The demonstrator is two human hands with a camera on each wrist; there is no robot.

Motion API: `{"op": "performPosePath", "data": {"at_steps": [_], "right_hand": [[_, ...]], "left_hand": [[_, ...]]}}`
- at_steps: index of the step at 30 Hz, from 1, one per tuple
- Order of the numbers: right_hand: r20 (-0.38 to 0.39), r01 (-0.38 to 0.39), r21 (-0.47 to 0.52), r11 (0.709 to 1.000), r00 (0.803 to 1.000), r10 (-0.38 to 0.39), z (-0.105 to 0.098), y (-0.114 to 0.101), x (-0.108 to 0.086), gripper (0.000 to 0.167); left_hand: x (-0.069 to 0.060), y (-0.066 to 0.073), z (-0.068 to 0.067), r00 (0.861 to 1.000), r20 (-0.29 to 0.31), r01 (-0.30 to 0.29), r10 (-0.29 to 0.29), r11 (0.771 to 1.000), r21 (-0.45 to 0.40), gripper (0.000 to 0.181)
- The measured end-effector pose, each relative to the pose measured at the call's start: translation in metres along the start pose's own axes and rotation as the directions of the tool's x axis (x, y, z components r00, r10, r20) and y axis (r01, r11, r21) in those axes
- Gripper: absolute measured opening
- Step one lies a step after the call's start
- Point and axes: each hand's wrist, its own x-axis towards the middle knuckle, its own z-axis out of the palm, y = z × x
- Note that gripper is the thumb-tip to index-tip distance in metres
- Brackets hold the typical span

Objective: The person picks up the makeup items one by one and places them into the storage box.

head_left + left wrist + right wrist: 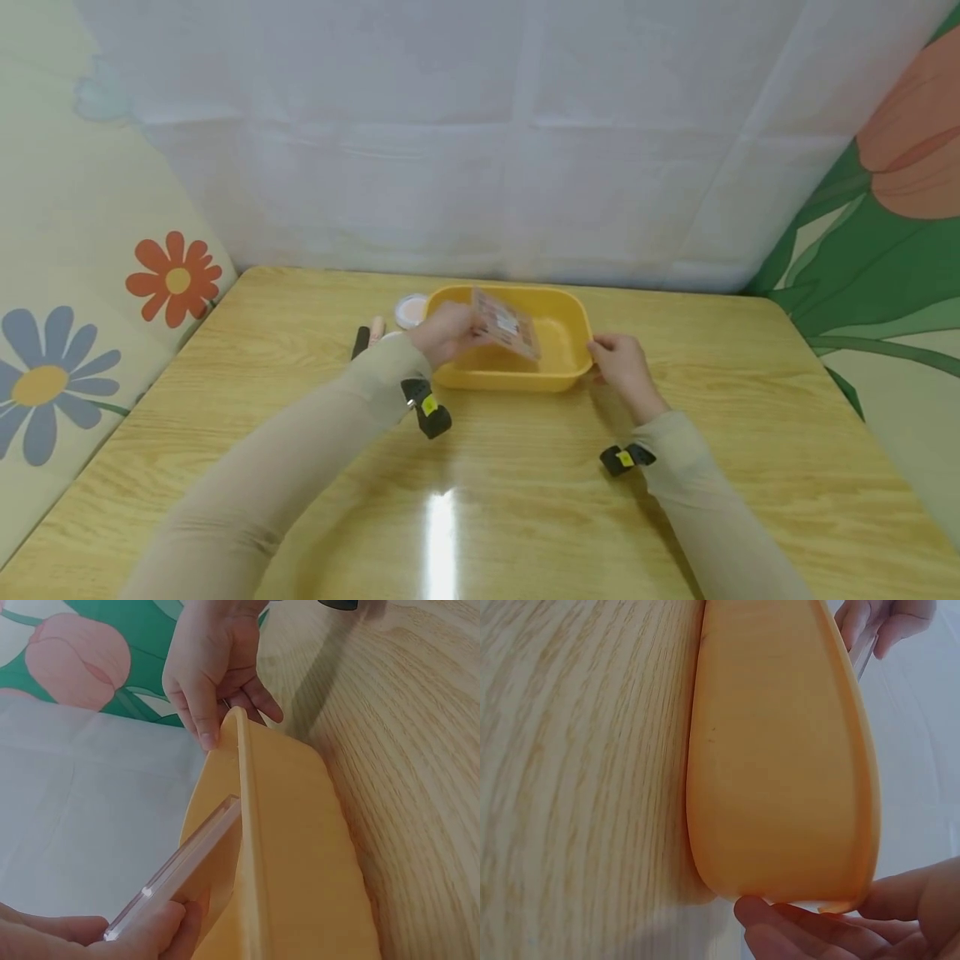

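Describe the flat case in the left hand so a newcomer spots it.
On the wood-grain table, find the yellow bin, its right end gripped by the right hand. The left hand holds the flat case tilted at the bin's opening. Unlike the round white item left of the bin, it's thin, rectangular and clear-edged.

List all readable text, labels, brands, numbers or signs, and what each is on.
None readable.
Flat case in the left hand: any print too blurred to read.
Left yellow tag, right yellow tag at the wrists: any marks too small.
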Motion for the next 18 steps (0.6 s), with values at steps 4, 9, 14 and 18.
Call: {"op": "performPosePath", "data": {"at_steps": [4, 9, 14, 18], "right_hand": [[-0.009, 0.010, -0.001, 1.000, 1.000, -0.010, 0.000, 0.000, 0.000, 0.037], [-0.013, 0.011, 0.011, 1.000, 1.000, -0.011, 0.001, 0.000, 0.000, 0.037], [-0.010, 0.009, 0.012, 1.000, 1.000, -0.009, 0.001, 0.000, 0.000, 0.037], [-0.004, 0.007, 0.010, 1.000, 1.000, -0.007, 0.001, 0.000, 0.000, 0.037]], "left_hand": [[0.005, -0.001, 0.004, 1.000, -0.010, -0.006, 0.006, 1.000, 0.011, 0.050], [0.011, -0.002, 0.007, 1.000, -0.017, -0.015, 0.016, 0.999, 0.032, 0.045], [0.014, -0.002, 0.010, 1.000, -0.021, -0.006, 0.007, 0.999, 0.044, 0.048], [0.016, -0.002, 0.014, 1.000, -0.019, -0.009, 0.009, 0.999, 0.041, 0.048]]}}
